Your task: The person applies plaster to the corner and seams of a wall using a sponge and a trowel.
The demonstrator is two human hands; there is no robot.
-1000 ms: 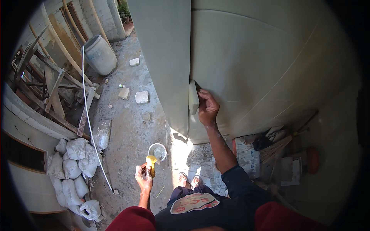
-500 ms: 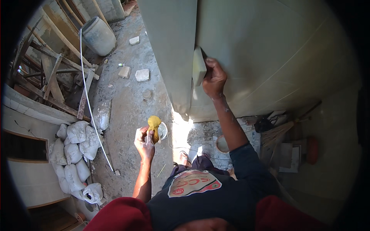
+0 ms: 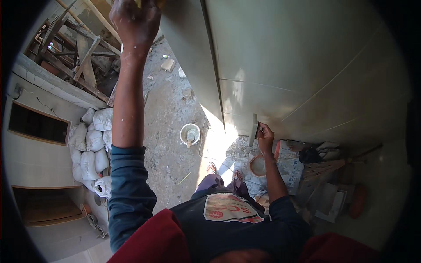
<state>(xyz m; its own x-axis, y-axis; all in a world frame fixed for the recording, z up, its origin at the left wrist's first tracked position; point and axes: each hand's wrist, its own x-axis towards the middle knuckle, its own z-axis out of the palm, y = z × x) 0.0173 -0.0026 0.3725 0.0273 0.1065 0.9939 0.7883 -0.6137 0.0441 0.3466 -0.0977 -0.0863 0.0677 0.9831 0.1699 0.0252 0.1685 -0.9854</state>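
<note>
showing two grips: our right hand (image 3: 265, 136) clamped on a flat block (image 3: 253, 130), our left hand (image 3: 136, 26) closed about a yellow thing (image 3: 139, 3), mostly cut off.
the block stands on edge just left of the right grip; we cannot tell if it touches the wall (image 3: 280, 65).

Float (image 3: 253, 130): in right grip (image 3: 265, 137), near wall (image 3: 298, 57). Bucket (image 3: 181, 135): on floor (image 3: 169, 162), ahead-left of feet (image 3: 212, 168). Basin (image 3: 251, 166): right of feet. Broom (image 3: 323, 168): farther right. Sacks (image 3: 94, 141): stacked far left. Timber (image 3: 85, 59): beyond sacks.
</note>
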